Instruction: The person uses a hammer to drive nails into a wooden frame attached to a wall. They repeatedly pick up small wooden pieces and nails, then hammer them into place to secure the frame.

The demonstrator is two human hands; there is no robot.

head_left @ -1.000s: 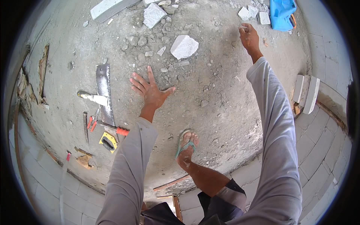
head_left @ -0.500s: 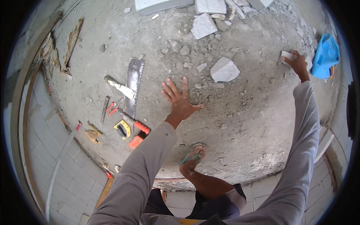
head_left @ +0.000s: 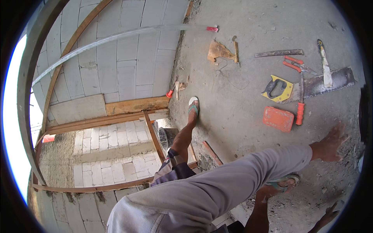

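Observation:
My left hand is at the right side, low over the dusty floor, its fingers spread and holding nothing. Closest to it are an orange-handled tool and a scuffed red plastic box. Beyond these lies a handsaw with a yellow and black handle, a putty knife resting across its blade. Red-handled snips and a dark flat bar are just past the saw. Part of my right hand shows dimly at the lower right rim; its fingers and anything in them cannot be made out.
Both my feet stand on the concrete in flip-flops. A pale block wall with wooden framing rises at left. A long metal straightedge reaches from it onto the floor. A dark bucket stands behind my left leg.
The view has swung left, bringing the wall and frame in and taking the stones out. My left hand stays spread. My right hand, earlier on a pale block piece, has slid to the rim.

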